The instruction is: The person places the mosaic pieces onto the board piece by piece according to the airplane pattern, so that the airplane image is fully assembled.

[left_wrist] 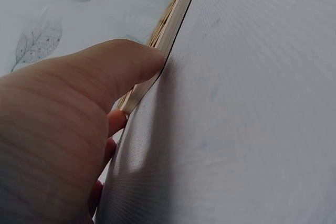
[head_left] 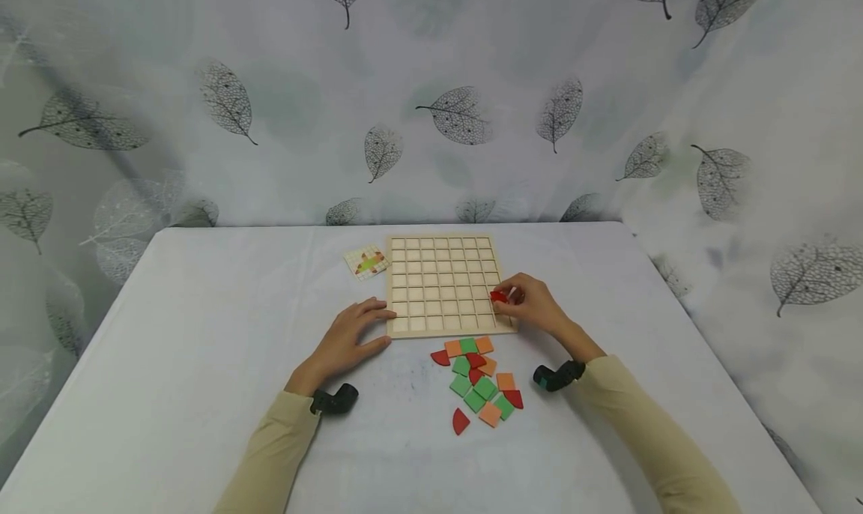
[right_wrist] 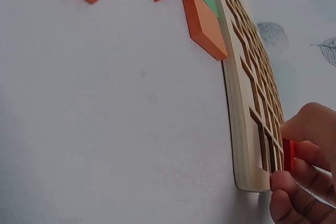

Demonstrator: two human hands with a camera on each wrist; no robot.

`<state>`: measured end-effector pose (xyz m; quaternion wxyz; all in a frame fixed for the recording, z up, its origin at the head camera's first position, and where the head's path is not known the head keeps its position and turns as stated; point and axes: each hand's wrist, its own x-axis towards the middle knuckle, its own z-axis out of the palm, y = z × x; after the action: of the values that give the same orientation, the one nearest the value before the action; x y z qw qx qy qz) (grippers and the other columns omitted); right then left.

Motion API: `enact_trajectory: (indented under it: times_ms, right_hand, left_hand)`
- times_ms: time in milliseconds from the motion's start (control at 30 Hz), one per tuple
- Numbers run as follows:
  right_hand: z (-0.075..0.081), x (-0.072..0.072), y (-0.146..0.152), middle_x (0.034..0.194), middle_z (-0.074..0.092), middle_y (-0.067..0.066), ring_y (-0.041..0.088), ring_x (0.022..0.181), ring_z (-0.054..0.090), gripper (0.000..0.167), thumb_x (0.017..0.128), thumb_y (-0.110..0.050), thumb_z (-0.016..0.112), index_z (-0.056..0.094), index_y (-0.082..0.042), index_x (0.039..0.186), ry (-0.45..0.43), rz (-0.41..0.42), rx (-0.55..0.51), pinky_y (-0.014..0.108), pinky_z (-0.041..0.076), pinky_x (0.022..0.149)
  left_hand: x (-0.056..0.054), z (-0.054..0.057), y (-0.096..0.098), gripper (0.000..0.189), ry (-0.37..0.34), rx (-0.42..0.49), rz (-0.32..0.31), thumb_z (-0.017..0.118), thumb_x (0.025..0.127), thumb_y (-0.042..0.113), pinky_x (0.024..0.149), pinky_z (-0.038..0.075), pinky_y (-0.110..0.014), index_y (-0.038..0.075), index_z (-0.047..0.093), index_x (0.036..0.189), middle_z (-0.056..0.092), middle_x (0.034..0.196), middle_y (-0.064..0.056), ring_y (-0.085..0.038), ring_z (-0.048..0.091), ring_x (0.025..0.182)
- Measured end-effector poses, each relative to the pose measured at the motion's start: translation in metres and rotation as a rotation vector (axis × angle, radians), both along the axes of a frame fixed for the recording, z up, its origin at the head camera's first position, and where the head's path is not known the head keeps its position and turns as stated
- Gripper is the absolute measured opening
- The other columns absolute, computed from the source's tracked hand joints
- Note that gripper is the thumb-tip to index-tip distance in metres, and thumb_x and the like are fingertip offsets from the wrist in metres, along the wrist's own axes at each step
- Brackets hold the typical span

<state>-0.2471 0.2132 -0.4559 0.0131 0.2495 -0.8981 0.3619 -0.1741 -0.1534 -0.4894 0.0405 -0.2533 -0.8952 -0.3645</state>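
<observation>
A wooden grid board [head_left: 441, 332] lies on the white table, its face split into small square cells. At its right side my right hand [head_left: 529, 302] pinches a red quarter-round tile [head_left: 498, 297] over the cells near the edge. In the right wrist view the red tile [right_wrist: 288, 155] shows between thumb and fingers, close to the grid. My left hand [head_left: 350, 342] rests at the board's lower left corner with fingers extended. The left wrist view shows the left thumb [left_wrist: 139, 59] against the board's wooden edge [left_wrist: 170, 30].
In front of the board lies a loose group of green square tiles [head_left: 485, 386], orange square tiles [head_left: 490, 414] and red quarter-round tiles [head_left: 461, 422]. A small pattern card [head_left: 366, 262] with a coloured figure lies beside the board's upper left corner. Leaf-print cloth [head_left: 297, 124] hangs behind the table.
</observation>
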Motion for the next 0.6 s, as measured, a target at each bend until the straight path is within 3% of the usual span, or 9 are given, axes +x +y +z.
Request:
enact_trajectory:
  times_ms: [233,433,600]
  right_hand:
    - [-0.002,-0.014,-0.001,0.089,0.063,0.016,0.022,0.071,0.06,0.023,0.081,-0.005,0.077,0.07,0.005,0.101,0.025,0.001,0.006,0.027,0.05,0.062]
    - [-0.011,-0.028,0.002,0.087,0.061,0.012,0.017,0.067,0.057,0.027,0.083,-0.017,0.076,0.07,0.002,0.1,0.06,0.045,-0.079,0.026,0.048,0.057]
    - [-0.004,-0.031,-0.004,0.092,0.061,0.017,0.022,0.072,0.059,0.029,0.083,-0.012,0.074,0.068,0.006,0.104,0.007,-0.019,-0.026,0.029,0.049,0.061]
  left_hand:
    - [0.0,0.0,0.001,0.041,0.024,0.006,-0.008,0.072,0.089,0.021,0.111,0.027,-0.061,0.01,0.063,0.128,0.053,0.139,-0.015,-0.038,0.038,0.138]
    - [0.0,-0.001,0.0,0.041,0.029,0.009,-0.007,0.072,0.089,0.021,0.111,0.027,-0.06,0.011,0.063,0.128,0.053,0.139,-0.015,-0.037,0.038,0.138]
    - [-0.001,-0.002,-0.001,0.041,0.003,0.005,-0.006,0.071,0.09,0.023,0.113,0.025,-0.058,0.013,0.062,0.129,0.052,0.141,-0.013,-0.035,0.035,0.14]
